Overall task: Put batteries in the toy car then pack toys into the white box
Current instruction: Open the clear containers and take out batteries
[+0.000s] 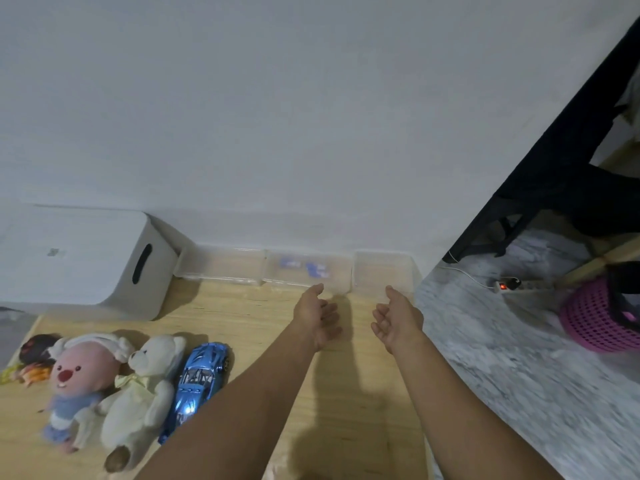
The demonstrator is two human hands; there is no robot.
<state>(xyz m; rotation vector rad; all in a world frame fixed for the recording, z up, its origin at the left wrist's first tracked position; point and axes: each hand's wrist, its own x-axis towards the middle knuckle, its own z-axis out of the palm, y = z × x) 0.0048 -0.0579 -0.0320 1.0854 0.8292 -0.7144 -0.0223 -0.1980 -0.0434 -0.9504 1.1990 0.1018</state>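
Both of my arms extend forward over the wooden tabletop (242, 323). My left hand (317, 315) is held above the table with the palm turned inward and the fingers loosely spread, holding nothing. My right hand (396, 317) mirrors it, palm facing the left hand, fingers relaxed and slightly bent, also holding nothing. The two hands are apart from each other and touch no object.

Directly beyond my hands, against the white wall (311, 116), a row of three clear plastic trays runs along the table's far edge. The left tray (221, 266) and the right tray (382, 271) show no distinct contents. The middle tray (308, 268) holds small blue items, too blurred to identify with certainty.

The white box (83, 258) stands at the far left corner of the table, beside the left tray, with a dark oval handle slot on the side facing me.

The toys lie in a row on the near left part of the table. The blue toy car (199, 379) lies wheels down, just left of my left forearm. Touching its left side is a white teddy bear (145, 393) on its back. Next to the bear lies a pink plush doll (81, 372) in a blue garment and white hood. At the far left edge are a dark, rounded toy (36, 344) and an orange-yellow item (24, 374), both partly hidden.

On the grey floor to the right are a power strip (519, 285) with a lit red switch and a pink basket (595, 317).
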